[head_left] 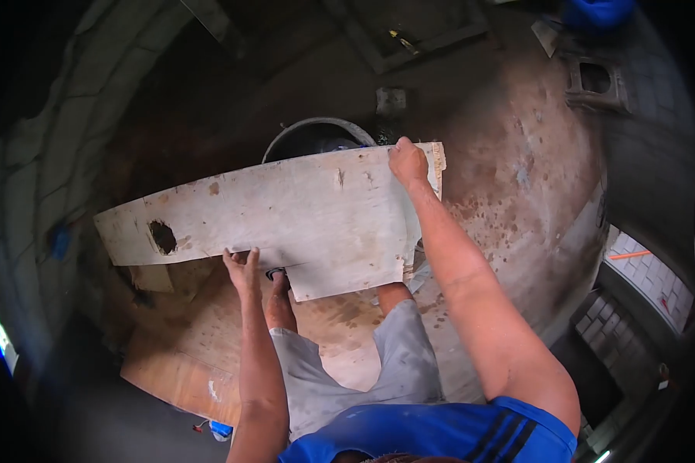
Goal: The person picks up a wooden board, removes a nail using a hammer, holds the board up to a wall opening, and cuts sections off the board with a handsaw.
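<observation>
A brown floor (pixel 510 208), blotched with darker stains, spreads beneath a person in a blue shirt (pixel 432 432) and grey shorts (pixel 398 351). Across the front of the person's legs lies the largest object, a long pale wooden board (pixel 286 208), held above the floor. It is narrower toward the person's left and deeper toward the right, with a stepped cutout along the near edge and splintered wood at the right end.

An orange-brown plywood sheet (pixel 177 374) lies low on the left. Just beyond the board's far edge, a round tub (pixel 316 127) shows only partly. A block with a round opening (pixel 579 86) sits well apart, at the far right.

The right grip (pixel 408 162) is closed on the board's far edge, close to its right end. The left grip (pixel 242 270) has its fingers parted, touching the near edge left of the cutout; I cannot tell whether it closes underneath.

Smaller still, a ragged dark hole (pixel 162 238) pierces the board near its left end, beyond the left grip.
</observation>
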`<action>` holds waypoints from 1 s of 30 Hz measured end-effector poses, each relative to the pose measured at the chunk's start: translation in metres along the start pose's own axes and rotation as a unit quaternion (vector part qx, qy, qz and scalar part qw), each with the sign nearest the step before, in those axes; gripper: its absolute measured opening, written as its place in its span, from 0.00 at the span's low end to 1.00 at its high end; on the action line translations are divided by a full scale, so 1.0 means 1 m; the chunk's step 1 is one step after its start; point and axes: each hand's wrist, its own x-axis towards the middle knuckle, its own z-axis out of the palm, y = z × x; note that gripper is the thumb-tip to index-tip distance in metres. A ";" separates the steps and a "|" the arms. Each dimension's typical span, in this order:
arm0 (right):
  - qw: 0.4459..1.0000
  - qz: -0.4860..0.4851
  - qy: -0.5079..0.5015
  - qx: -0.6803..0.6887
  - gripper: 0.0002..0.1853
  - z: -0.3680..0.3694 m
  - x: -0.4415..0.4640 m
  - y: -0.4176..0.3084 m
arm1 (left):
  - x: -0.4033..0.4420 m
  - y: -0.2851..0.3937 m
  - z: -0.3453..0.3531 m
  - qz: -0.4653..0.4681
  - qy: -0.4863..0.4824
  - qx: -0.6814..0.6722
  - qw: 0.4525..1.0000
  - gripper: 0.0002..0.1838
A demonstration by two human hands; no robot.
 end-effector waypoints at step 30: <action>0.985 0.074 0.152 -0.032 0.16 0.048 -0.073 0.007 | 0.001 -0.002 -0.001 0.140 -0.112 0.319 0.931 0.70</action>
